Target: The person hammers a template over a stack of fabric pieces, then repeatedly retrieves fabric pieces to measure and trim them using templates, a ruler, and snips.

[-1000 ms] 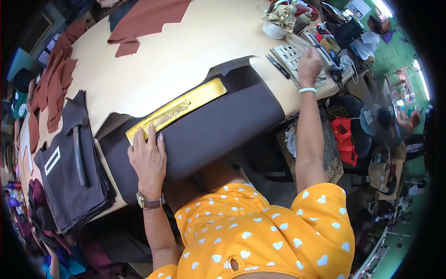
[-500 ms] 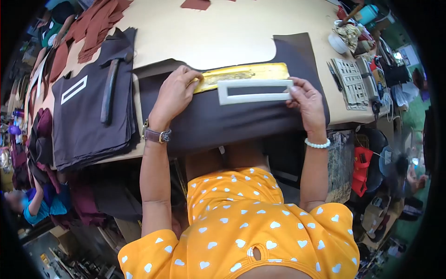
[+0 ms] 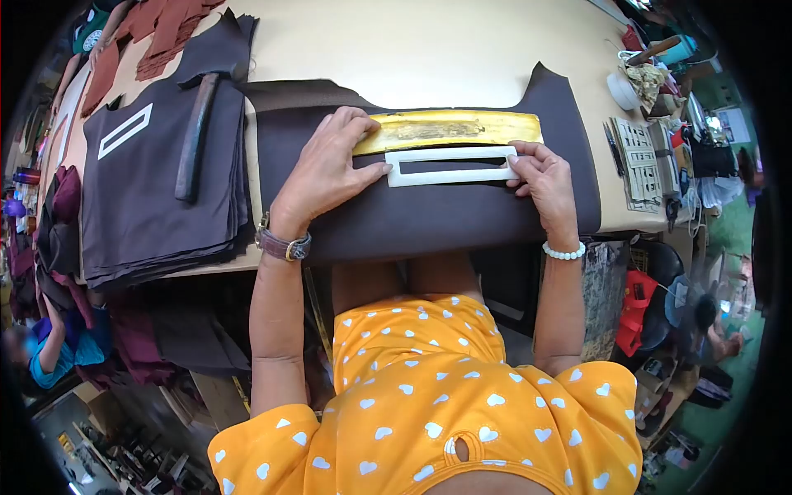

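Note:
My right hand (image 3: 546, 183) pinches the right end of a white rectangular frame (image 3: 454, 176) with a long slot. The frame lies over a dark brown sheet (image 3: 396, 223), just below a yellow strip (image 3: 503, 129) with a dark smear along its middle. My left hand (image 3: 322, 169) has its fingers on the strip's left end. Its thumb stretches apart from them and touches the left end of the white frame. The sheet hangs over the table's near edge.
Left of the sheet is a stack of dark brown pieces (image 3: 157, 223) with a hammer (image 3: 194, 148) and another white frame (image 3: 147, 114) on top. Reddish-brown pieces (image 3: 169, 41) lie beyond. A white bowl (image 3: 623, 91) and metal plates (image 3: 637, 157) are at right.
My left thumb has spread from the yellow strip to the white frame's left end. The frame has come level and lower against the strip. The camera view has shifted slightly.

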`<state>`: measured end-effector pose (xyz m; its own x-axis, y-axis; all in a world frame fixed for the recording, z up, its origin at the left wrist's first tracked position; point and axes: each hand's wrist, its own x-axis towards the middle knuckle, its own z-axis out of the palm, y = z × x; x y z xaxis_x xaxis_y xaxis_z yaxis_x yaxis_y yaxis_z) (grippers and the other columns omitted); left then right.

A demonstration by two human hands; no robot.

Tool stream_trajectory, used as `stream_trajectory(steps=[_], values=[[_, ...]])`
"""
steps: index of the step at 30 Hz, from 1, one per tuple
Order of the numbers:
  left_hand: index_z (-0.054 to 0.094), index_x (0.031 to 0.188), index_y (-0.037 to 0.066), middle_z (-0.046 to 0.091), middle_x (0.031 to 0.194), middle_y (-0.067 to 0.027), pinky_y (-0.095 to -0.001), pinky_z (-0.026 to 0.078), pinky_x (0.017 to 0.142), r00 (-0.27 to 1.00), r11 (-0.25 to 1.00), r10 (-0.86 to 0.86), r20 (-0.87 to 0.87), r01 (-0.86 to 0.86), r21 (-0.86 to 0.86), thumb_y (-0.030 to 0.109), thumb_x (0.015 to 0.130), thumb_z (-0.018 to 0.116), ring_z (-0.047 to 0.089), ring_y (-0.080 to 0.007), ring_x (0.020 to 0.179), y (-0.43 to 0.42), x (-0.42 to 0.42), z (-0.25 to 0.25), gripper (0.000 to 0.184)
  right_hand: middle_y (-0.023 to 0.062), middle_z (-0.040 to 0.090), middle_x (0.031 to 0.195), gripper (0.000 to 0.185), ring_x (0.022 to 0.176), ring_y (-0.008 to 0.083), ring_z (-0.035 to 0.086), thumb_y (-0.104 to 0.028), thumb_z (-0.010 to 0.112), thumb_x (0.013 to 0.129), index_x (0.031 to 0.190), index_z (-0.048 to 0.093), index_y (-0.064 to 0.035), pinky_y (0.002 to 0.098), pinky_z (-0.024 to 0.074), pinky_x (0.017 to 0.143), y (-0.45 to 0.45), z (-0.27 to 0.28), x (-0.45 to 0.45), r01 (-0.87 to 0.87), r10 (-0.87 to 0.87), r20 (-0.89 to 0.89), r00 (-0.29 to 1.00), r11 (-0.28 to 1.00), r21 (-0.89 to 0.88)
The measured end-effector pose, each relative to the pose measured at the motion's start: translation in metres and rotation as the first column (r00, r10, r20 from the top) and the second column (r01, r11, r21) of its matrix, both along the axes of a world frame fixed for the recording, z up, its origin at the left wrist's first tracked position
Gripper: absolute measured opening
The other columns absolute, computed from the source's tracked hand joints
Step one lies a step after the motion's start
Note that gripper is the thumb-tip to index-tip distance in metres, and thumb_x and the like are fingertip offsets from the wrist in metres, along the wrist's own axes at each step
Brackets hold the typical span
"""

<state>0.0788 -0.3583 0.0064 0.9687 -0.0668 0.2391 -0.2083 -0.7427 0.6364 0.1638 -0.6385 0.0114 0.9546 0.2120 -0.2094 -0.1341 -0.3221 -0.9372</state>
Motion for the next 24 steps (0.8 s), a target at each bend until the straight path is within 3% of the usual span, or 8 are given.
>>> stream_trajectory(steps=[8, 11, 14, 18, 21, 24], values=[[0.053, 0.106, -0.002, 0.051, 0.106, -0.0127, -0.0353, 0.04, 0.089, 0.998, 1.0, 0.018, -0.052, -0.017, 0.017, 0.018, 0.071, 0.071, 0.049, -0.0298, 0.101, -0.002, 0.0, 0.004, 0.044, 0.0041, 0.064, 0.071, 0.03, 0.057, 0.0058, 0.057, -0.009, 0.062, 0.083, 0.107, 0.058, 0.0066, 0.0165, 0.042, 0.046, 0.003, 0.003, 0.0, 0.027, -0.027, -0.007, 1.0, 1.0, -0.012], [0.052, 0.106, -0.001, 0.051, 0.106, -0.0125, -0.0353, 0.041, 0.088, 1.0, 0.999, 0.026, 0.002, -0.026, 0.023, 0.017, 0.07, 0.071, 0.05, -0.03, 0.101, -0.004, 0.0, 0.002, 0.044, 0.0033, 0.064, 0.072, 0.028, 0.058, 0.0059, 0.057, -0.008, 0.062, 0.083, 0.106, 0.06, 0.0059, 0.0175, 0.0438, 0.05, 0.004, 0.005, -0.003, 0.034, -0.033, 0.026, 0.999, 0.999, -0.042], [0.053, 0.105, -0.001, 0.052, 0.106, -0.0122, -0.035, 0.041, 0.088, 0.999, 0.999, 0.043, -0.022, -0.042, 0.015, 0.015, 0.07, 0.072, 0.051, -0.0294, 0.101, -0.006, -0.002, 0.004, 0.043, 0.0024, 0.063, 0.073, 0.025, 0.06, 0.0056, 0.055, -0.007, 0.062, 0.082, 0.104, 0.063, 0.0051, 0.019, 0.0452, 0.054, 0.0, -0.001, -0.004, 0.042, -0.01, 0.217, 0.976, 0.989, -0.141], [0.054, 0.105, -0.001, 0.052, 0.107, -0.0122, -0.0343, 0.042, 0.089, 0.999, 0.999, 0.035, -0.032, -0.035, 0.024, 0.015, 0.071, 0.072, 0.051, -0.0282, 0.102, -0.006, -0.001, 0.004, 0.042, 0.0039, 0.063, 0.072, 0.026, 0.059, 0.0057, 0.053, -0.004, 0.064, 0.079, 0.103, 0.063, 0.0056, 0.0203, 0.045, 0.056, -0.005, -0.015, -0.003, 0.067, -0.024, 0.293, 0.956, 0.988, -0.137], [0.054, 0.106, -0.001, 0.052, 0.108, -0.0125, -0.0343, 0.042, 0.089, 0.999, 0.999, 0.037, -0.033, -0.036, 0.032, 0.015, 0.071, 0.072, 0.051, -0.0285, 0.102, -0.007, -0.001, 0.005, 0.043, 0.0049, 0.063, 0.072, 0.029, 0.059, 0.0068, 0.054, -0.002, 0.066, 0.076, 0.103, 0.062, 0.0067, 0.0214, 0.0454, 0.056, -0.003, -0.015, -0.004, 0.114, -0.1, 0.245, 0.964, 0.993, -0.043], [0.054, 0.106, -0.001, 0.052, 0.109, -0.0129, -0.0346, 0.042, 0.089, 0.999, 0.999, 0.034, -0.029, -0.033, 0.035, 0.016, 0.07, 0.073, 0.051, -0.0292, 0.103, -0.007, 0.0, 0.005, 0.044, 0.0065, 0.065, 0.072, 0.03, 0.06, 0.0079, 0.056, -0.001, 0.068, 0.074, 0.102, 0.061, 0.0075, 0.0221, 0.0457, 0.056, -0.001, -0.013, -0.002, 0.15, -0.126, 0.237, 0.963, 0.985, -0.083]])
